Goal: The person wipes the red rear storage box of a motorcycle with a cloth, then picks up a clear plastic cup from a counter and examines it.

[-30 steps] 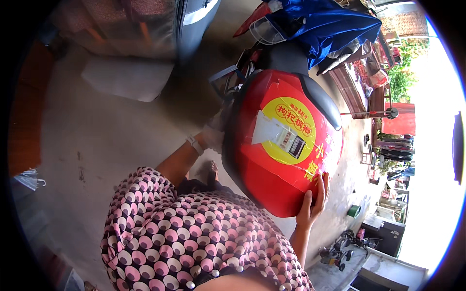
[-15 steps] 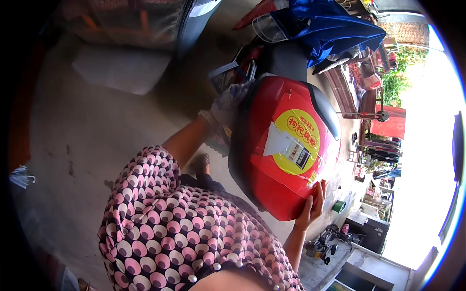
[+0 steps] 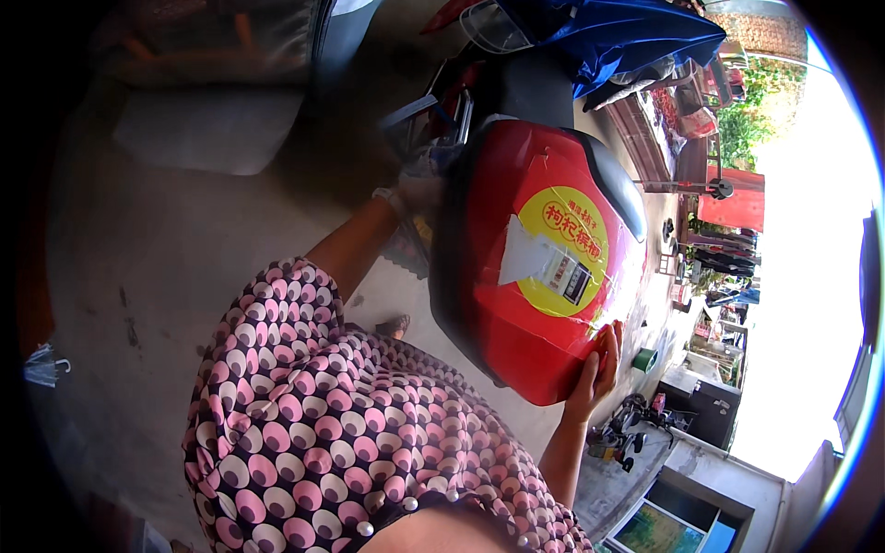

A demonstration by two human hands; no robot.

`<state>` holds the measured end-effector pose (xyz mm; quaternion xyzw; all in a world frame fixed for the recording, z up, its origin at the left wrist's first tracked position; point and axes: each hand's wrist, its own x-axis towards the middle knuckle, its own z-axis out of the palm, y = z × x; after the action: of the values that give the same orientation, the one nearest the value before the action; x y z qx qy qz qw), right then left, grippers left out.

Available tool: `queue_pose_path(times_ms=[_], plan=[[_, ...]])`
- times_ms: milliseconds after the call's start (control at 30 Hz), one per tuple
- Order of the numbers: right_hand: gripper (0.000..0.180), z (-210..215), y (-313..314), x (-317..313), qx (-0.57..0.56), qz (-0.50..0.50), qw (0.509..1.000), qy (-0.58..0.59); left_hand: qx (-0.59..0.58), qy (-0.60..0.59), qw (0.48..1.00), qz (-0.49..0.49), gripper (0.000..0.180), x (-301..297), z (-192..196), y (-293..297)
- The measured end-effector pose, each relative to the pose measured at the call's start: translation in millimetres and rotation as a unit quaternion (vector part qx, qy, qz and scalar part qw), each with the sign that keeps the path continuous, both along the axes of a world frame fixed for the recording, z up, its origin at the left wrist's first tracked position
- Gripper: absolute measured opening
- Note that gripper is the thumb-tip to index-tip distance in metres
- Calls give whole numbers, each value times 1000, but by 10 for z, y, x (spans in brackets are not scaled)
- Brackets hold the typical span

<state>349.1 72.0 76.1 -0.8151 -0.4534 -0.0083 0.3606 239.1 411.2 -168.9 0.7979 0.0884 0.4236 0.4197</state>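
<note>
A red tail box (image 3: 516, 341) with a black lower rim and backrest pad sits behind the black seat (image 3: 530, 92) of a scooter. A round yellow sticker (image 3: 576, 221), partly torn to white, is on its lid. My left hand (image 3: 422, 187), in a pale glove with bluish patches, reaches to the box's left side beside the metal rack (image 3: 463, 115). It is smeared and its fingers are hidden, so what it holds cannot be made out. My bare right hand (image 3: 595, 376) lies against the box's near right corner, fingers stretched along the red surface.
A blue cover (image 3: 636, 46) drapes over the scooter's far end. On the left are a pale flat sheet (image 3: 207, 129) and a folded clear umbrella (image 3: 43, 366). Hanging clothes (image 3: 724, 260), a green tub (image 3: 645, 360) and a parked bicycle (image 3: 636, 419) stand off to the right.
The box and scooter sit slightly higher and further left in view. My gloved left hand has shifted in along the box's left side and blurred. My right hand stays on the same corner.
</note>
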Motion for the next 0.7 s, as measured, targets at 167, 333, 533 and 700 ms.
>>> queue_pose_path(times_ms=[167, 333, 533, 700], plan=[[40, -70, 54, 81, -1, 17, 1000, 17, -251, 3, 968, 16, 69, -61, -779, -550], [40, -100, -15, 114, 14, 19, 1000, 8, -84, 33, 994, 57, 66, -469, 190, -1005], [38, -453, 414, 298, 62, 23, 998, 15, -243, 64, 967, -43, 50, -528, -209, -1120], [34, -780, 726, 555, 110, 22, 994, 3, -97, 118, 988, -20, 43, -565, -251, -1109]])
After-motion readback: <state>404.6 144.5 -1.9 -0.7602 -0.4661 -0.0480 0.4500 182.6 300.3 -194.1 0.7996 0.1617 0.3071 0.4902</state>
